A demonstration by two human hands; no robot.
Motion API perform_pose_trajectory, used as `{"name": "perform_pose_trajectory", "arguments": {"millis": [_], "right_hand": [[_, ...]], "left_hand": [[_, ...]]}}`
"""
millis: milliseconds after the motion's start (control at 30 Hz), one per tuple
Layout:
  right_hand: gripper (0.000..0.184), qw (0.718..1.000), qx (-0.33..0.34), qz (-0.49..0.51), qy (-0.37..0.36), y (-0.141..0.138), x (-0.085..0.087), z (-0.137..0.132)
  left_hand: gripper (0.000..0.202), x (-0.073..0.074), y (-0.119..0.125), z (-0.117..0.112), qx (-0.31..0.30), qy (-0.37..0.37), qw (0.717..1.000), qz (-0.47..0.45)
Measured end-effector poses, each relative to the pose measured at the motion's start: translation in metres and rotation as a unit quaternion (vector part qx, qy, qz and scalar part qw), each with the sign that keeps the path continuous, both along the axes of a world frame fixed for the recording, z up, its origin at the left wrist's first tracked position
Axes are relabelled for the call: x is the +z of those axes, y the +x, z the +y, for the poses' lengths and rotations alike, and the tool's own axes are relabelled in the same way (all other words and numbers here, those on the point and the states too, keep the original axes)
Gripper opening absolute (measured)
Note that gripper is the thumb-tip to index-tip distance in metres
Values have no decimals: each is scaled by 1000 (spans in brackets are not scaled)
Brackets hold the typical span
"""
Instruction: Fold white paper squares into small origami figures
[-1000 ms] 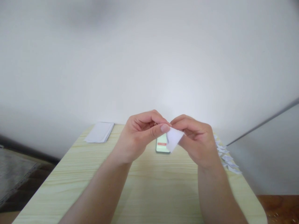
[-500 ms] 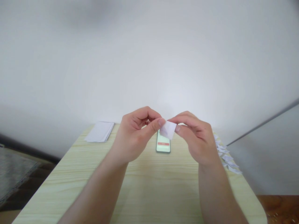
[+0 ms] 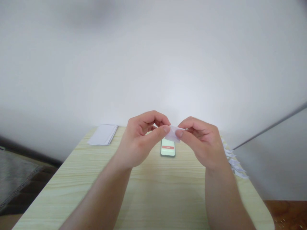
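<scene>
Half a second ago the small white paper piece [image 3: 173, 133] stood up between the hands as a fuller, near-square flap; now it lies flatter and narrower, folded down between the fingertips, and the right hand [image 3: 203, 143] has drawn a little closer to the left hand [image 3: 139, 140]. The left grip pinches the paper's left end between thumb and forefinger; the right grip pinches its right end the same way, thumb underneath. Both hands hover above the middle of the pale wood tabletop [image 3: 153, 195], with the paper held in the air over the far half.

The near half of the tabletop lies bare under the forearms, and the rounded near-right corner and the left edge are both well apart from the hands.

A phone [image 3: 168, 148] with a lit screen lies flat just beyond and below the paper. A stack of white sheets [image 3: 103, 134] sits at the far left corner, well apart from the left hand. A scatter of folded white paper pieces [image 3: 233, 161] runs along the right edge, just beside the right wrist.
</scene>
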State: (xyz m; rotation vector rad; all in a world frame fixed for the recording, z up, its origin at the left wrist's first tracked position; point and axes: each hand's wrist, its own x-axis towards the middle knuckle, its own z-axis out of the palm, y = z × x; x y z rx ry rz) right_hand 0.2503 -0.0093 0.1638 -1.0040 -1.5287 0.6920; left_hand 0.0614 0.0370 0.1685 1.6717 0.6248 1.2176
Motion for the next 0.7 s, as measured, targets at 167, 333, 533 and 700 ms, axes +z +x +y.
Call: {"name": "perform_pose_trajectory", "arguments": {"millis": [167, 333, 533, 700], "right_hand": [[11, 999, -22, -39, 22, -1, 2, -2], [10, 997, -27, -64, 40, -2, 2, -2], [11, 996, -32, -69, 42, -3, 3, -2], [12, 996, -38, -71, 39, -4, 3, -2]], "left_hand": [[3, -1, -1, 0, 24, -4, 1000, 11], [4, 1, 0, -2, 40, 1, 999, 28], [5, 2, 1, -4, 62, 10, 997, 40], [7, 0, 3, -4, 58, 17, 998, 35]]}}
